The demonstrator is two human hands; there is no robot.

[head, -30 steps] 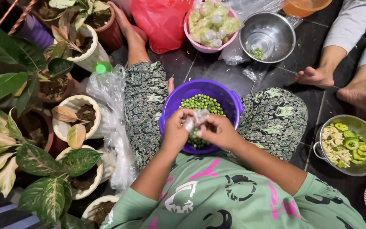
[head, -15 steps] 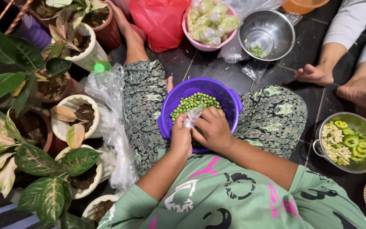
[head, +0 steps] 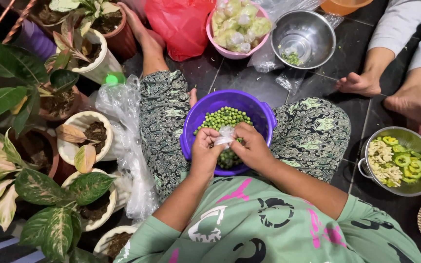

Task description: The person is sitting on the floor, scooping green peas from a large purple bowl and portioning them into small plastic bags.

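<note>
A purple bowl (head: 264, 117) with green peas (head: 222, 118) sits between my legs on the dark tiled floor. Over its near side, my left hand (head: 204, 151) and my right hand (head: 252, 147) both pinch a small clear plastic bag (head: 225, 136) holding peas. The fingers are closed on the bag, which hangs above the peas in the bowl.
Potted plants (head: 81, 146) and clear plastic sheeting (head: 123, 122) crowd the left. Ahead lie a red bag (head: 181, 22), a pink bowl of small packets (head: 237, 27) and a steel bowl (head: 305, 36). A steel pan of cut vegetables (head: 400, 160) sits right, near another person's feet (head: 361, 83).
Both hands have stayed over the purple bowl, working the small plastic bag; they shifted slightly and now hold it pinched between them.
</note>
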